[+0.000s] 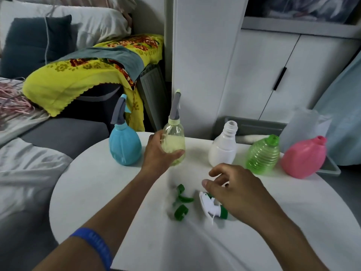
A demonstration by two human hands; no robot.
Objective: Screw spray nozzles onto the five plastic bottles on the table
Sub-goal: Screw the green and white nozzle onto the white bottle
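Standing finished at centre left: blue bottle [125, 147]; beside it, left hand [158, 153] gripping the capped yellow bottle [173, 143]. Hovering lower centre, right hand [232, 190], fingers loosely spread and holding nothing, over the white nozzle [210, 205]. Better pinching its collar, then seating it squarely on the white bottle [224, 147] at centre right.

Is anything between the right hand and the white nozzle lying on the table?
Nothing visible. The right hand hovers directly over the white nozzle, fingers spread. The green nozzle lies apart, on the left hand's side, clear of the reach.
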